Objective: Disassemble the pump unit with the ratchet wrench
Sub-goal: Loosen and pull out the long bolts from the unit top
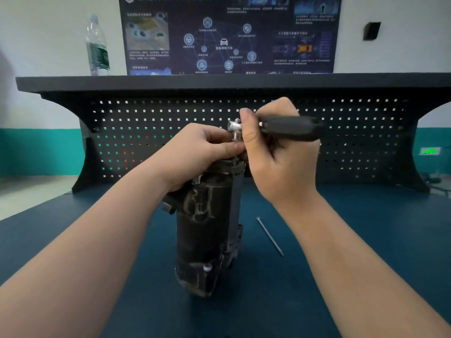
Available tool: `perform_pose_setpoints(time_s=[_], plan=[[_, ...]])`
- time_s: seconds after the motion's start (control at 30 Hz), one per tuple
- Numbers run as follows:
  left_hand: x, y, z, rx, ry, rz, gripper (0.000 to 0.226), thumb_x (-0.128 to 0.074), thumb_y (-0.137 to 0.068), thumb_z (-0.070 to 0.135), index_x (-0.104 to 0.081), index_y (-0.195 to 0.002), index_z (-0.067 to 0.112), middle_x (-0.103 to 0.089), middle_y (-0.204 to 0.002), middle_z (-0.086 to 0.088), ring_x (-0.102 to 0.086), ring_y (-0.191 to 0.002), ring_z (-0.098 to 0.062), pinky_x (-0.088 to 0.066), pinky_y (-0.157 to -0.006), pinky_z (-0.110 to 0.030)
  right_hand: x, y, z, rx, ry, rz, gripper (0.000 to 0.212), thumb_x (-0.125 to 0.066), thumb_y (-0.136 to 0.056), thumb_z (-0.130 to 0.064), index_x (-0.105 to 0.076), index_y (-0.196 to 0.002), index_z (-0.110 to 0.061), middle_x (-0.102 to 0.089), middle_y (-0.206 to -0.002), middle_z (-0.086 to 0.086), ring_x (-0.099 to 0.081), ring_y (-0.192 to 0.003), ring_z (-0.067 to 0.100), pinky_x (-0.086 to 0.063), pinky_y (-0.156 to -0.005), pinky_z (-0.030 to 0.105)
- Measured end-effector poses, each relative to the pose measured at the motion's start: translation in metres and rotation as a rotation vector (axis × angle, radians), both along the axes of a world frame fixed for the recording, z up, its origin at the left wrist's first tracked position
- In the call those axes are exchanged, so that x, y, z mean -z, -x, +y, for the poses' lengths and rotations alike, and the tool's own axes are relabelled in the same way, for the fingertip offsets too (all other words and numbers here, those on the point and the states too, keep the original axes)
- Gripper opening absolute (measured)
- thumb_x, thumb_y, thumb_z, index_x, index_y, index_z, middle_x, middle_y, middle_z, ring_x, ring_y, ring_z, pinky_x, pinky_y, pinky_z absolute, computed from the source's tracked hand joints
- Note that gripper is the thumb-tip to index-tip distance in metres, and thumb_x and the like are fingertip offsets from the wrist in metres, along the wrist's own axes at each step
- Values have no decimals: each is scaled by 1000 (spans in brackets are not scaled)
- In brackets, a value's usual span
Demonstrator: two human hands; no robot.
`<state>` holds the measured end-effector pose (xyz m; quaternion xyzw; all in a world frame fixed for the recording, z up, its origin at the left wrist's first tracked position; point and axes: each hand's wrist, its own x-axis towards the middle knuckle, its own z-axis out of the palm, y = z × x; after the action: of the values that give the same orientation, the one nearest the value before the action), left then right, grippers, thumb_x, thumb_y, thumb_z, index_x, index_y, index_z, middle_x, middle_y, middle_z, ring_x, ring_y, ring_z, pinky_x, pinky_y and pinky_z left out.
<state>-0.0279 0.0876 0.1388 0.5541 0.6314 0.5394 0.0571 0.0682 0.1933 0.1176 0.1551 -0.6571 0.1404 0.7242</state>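
My left hand point(195, 152) is curled over the top of the pump unit point(207, 228), which stands upright on the blue bench mat point(353, 240) in front of me; my fingertips pinch near the bolt head just under the socket. My right hand point(275, 154) is wrapped round the black handle of the ratchet wrench point(280, 128), thumb up beside its chrome head, with the socket pointing down at the pump's top.

What worries me: the pump is tall on a narrow base, so a hard pull on the wrench could tip it if my left hand slackens. I cannot tell whether the socket is fully seated; if it sits crooked it may slip off and round the bolt, or nip my left fingertips, which lie right next to it. A long bolt point(269, 236) lies loose on the mat to the right of the pump, and a knock from my forearm could roll it away.

As for writing: the water bottle point(97, 47) on the shelf at upper left has a green label I cannot read. The pump's dark body carries pale scrawled marks, not legible. The wall poster point(229, 35) is in Chinese, too blurred to read, with a car icon at its centre.
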Motion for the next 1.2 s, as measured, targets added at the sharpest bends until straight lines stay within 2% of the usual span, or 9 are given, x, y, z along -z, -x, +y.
perform_pose_setpoints(time_s=[0.17,0.27,0.33,0.53,0.77,0.9,1.07,1.13,1.2], plan=[[2,1,1,25,29,-48,16,-63,-89,16,-73,-99,9,-74,-98,-12,-69,-88,-18,-55,-82,-29,-10,4,9,-953,1076,-199,31,-51,-97,-18,-52,-67,-10,-51,-48,1,-45,-38,11,-33,-37,19],[0,0,3,-55,32,-1,17,-67,-86,21,-74,-92,6,-71,-96,-22,-62,-78,-17,-52,-78,-34,-14,4,19,-1228,1312,-286,28,-47,-96,-17,-52,-71,-6,-48,-50,2,-42,-38,9,-30,-35,16],[0,2,5,-83,46,21,21,-69,-85,25,-73,-90,4,-69,-96,-25,-60,-76,-18,-50,-77,-34,-11,5,15,-1113,1179,-250,30,-49,-96,-17,-53,-68,-8,-49,-48,1,-43,-38,9,-31,-36,17],[3,7,6,-16,27,72,12,-64,-89,24,-75,-87,18,-76,-82,2,-68,-76,-5,-53,-69,-19,-4,-2,6,-28,9,-83,22,-54,-94,-19,-53,-76,-7,-53,-58,-1,-53,-49,16,-43,-52,25],[3,9,4,30,44,42,23,-55,-96,25,-73,-91,11,-72,-97,-19,-65,-82,-18,-54,-83,-38,-16,4,21,-1189,1285,-307,27,-47,-96,-17,-53,-71,-6,-47,-54,3,-41,-38,9,-30,-35,16],[3,9,6,-50,21,95,24,-60,-93,26,-71,-89,5,-70,-95,-24,-62,-77,-20,-53,-85,-45,-10,10,12,-995,1099,-173,30,-49,-96,-16,-52,-67,-10,-49,-50,1,-43,-38,10,-31,-37,19],[3,13,7,-36,17,127,28,-61,-93,28,-69,-95,1,-69,-94,-26,-64,-79,-25,-53,-82,-47,-1,2,-3,-6,41,-40,26,-53,-94,-17,-52,-74,-1,-51,-60,0,-52,-54,15,-42,-55,26],[4,14,6,11,14,78,22,-60,-94,25,-70,-98,5,-73,-93,-17,-67,-82,-19,-54,-79,-38,-2,2,1,-60,75,-64,22,-52,-94,-15,-51,-75,-4,-50,-59,-1,-51,-51,13,-40,-52,24],[4,12,5,42,29,31,18,-60,-93,22,-72,-99,10,-75,-96,-10,-70,-89,-21,-55,-84,-36,-8,3,2,-463,516,-104,24,-50,-95,-13,-49,-71,-9,-50,-52,0,-46,-41,13,-35,-43,21]])
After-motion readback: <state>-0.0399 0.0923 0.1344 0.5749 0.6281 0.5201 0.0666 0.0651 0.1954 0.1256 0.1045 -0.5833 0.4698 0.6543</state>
